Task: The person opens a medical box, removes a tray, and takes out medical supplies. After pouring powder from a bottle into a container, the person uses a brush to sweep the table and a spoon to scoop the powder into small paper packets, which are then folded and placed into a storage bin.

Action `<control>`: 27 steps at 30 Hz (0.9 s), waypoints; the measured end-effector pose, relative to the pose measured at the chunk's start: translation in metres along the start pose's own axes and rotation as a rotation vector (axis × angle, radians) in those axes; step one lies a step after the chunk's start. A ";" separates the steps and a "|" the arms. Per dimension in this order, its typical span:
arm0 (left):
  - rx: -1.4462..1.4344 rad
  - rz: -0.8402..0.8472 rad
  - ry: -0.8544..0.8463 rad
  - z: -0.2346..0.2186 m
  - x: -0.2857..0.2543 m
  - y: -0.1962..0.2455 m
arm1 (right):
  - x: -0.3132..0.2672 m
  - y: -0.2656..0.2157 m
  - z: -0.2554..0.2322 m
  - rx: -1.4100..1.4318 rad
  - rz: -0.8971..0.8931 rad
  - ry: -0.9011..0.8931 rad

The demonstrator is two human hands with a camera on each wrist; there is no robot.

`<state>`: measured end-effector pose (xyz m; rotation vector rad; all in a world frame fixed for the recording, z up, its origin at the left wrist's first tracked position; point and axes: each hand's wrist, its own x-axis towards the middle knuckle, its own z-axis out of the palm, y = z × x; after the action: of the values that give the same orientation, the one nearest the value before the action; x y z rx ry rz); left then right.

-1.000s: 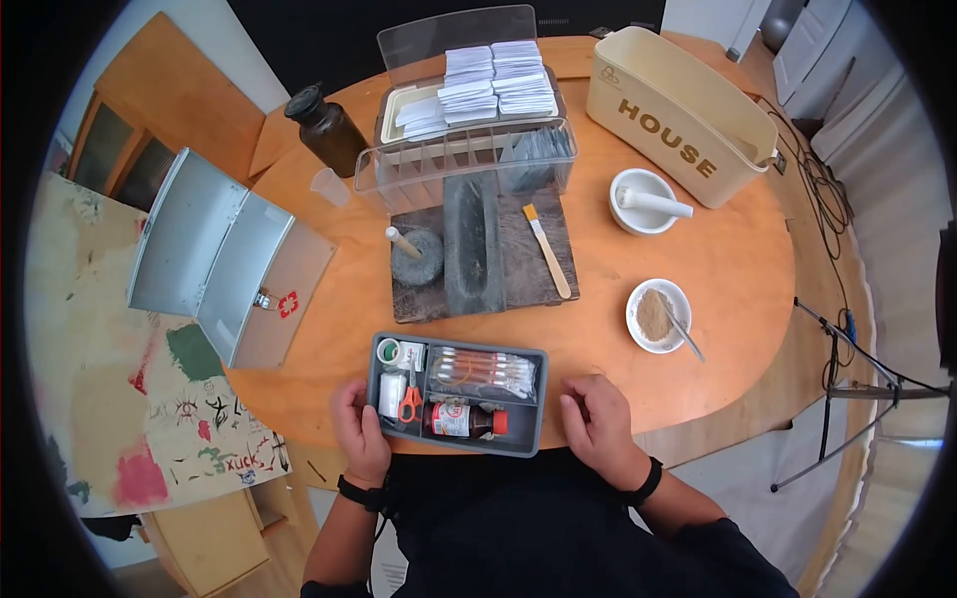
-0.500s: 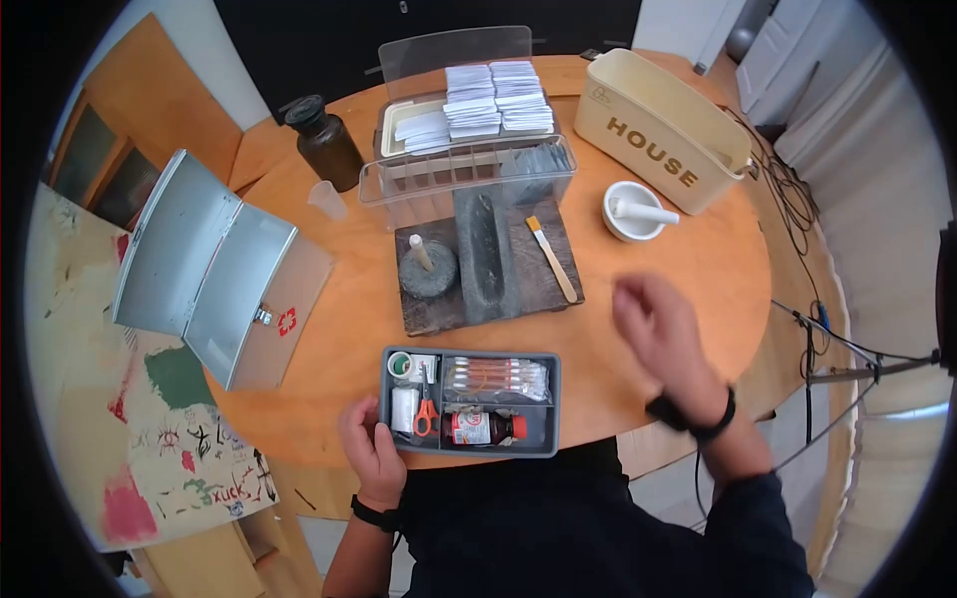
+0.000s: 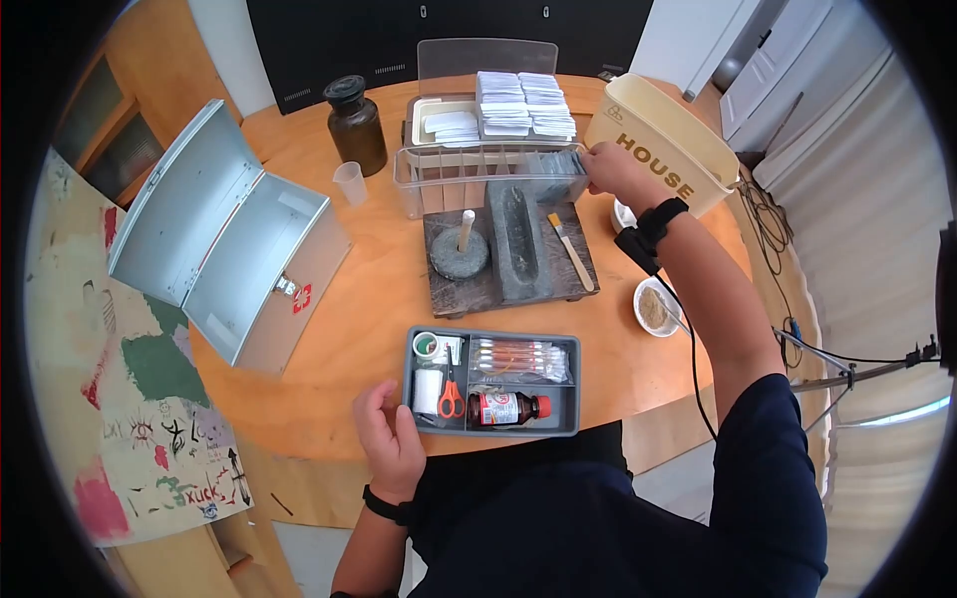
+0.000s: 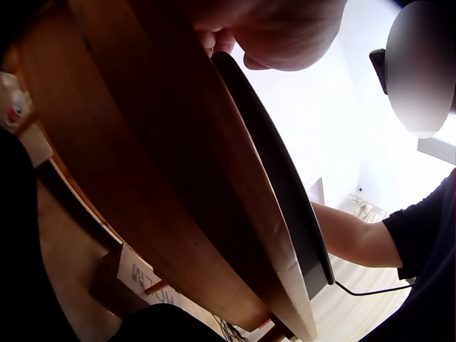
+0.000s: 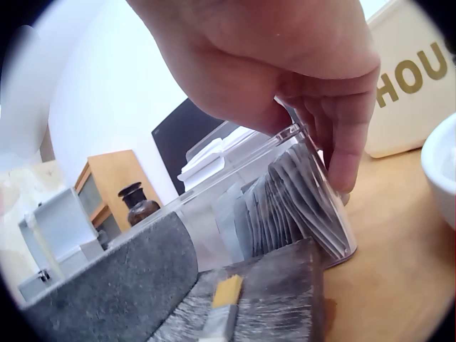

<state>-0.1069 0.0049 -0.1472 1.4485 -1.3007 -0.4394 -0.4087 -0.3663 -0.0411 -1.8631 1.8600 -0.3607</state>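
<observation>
My right hand (image 3: 623, 171) grips the right end wall of a clear plastic divided box (image 3: 439, 184), its fingers reaching down the outside in the right wrist view. Thin grey packets (image 5: 278, 203) stand packed inside that end; the thumb is mostly hidden. My left hand (image 3: 392, 444) rests, fingers loosely bent, by the left end of a grey tray (image 3: 558, 424) at the table's near edge. In the tray lie orange-handled scissors (image 3: 452, 399), a red-capped brown bottle (image 3: 505, 408), bagged cotton swabs (image 3: 518, 359), a white roll (image 3: 428, 391) and a tape roll (image 3: 426, 345).
A wooden board (image 3: 469, 297) bears a stone trough (image 3: 518, 249), a stone wheel (image 3: 460, 255) and a brush (image 3: 571, 254). Around it stand an open metal case (image 3: 289, 224), a dark jar (image 3: 357, 130), a cup (image 3: 350, 183), a HOUSE bin (image 3: 653, 149) and a powder bowl (image 3: 653, 307).
My right hand has left the tray's right side and moved forward across the table to the clear divided box. The left hand stays by the tray. The head view has shifted.
</observation>
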 end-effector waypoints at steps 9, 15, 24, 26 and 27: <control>0.042 0.056 -0.016 -0.001 0.002 0.000 | 0.016 0.010 0.014 0.121 -0.023 0.044; 0.035 0.066 -0.007 0.000 0.004 0.005 | 0.013 0.003 0.007 0.104 -0.040 0.098; 0.060 0.063 -0.023 -0.001 0.005 0.006 | 0.007 -0.005 -0.006 0.148 -0.026 0.122; 0.044 0.051 -0.022 0.000 0.005 0.006 | 0.005 -0.006 -0.011 0.142 -0.017 0.127; 0.044 0.052 -0.022 0.000 0.005 0.006 | 0.004 -0.007 -0.014 0.149 -0.028 0.141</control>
<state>-0.1078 0.0016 -0.1397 1.4464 -1.3699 -0.3962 -0.4097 -0.3722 -0.0265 -1.8052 1.8438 -0.6380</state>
